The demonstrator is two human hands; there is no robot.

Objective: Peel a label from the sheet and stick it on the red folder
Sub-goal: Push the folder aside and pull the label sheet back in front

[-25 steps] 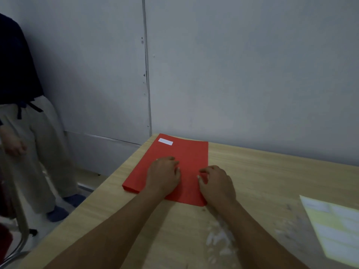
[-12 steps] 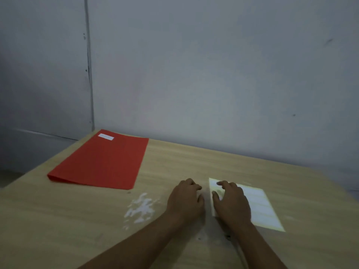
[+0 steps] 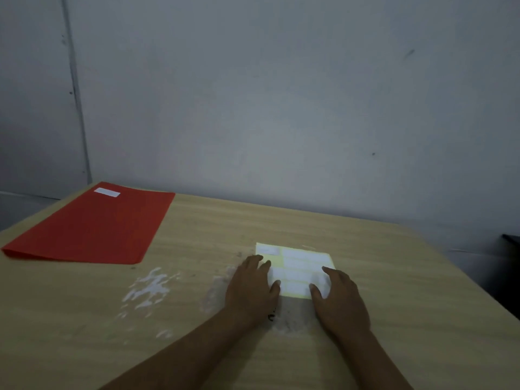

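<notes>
Hands first: both of mine lie palm-down on the table (image 3: 394,277), one at each side of the sheet (image 3: 298,270). My left hand (image 3: 251,288) rests with its fingers (image 3: 263,267) spread loosely over the sheet's left edge, fingertips touching the paper, the palm on bare wood beside it. My right hand (image 3: 342,301) covers the sheet's near right corner, fingers apart and flat, the thumb reaching inward along the near edge. Neither hand is closed on anything; both are open, pressing or resting on the paper, and I cannot tell that any label is pinched or lifted. The sheet is pale yellow with rows of white labels, lying flat near the middle of the table, a little skewed. Its far left corner shows one white label against the yellow backing; the picture is too soft to tell more about the rows. The folder (image 3: 92,229) lies well apart to the left, flat at the table's far left corner, closed. A small white label (image 3: 107,192) sits on its far end, close to the wall (image 3: 281,108). Between folder and sheet the wood carries white smears (image 3: 149,288), and a fainter pale patch lies just under my wrists. Light is dim, the wall grey and plain.
</notes>
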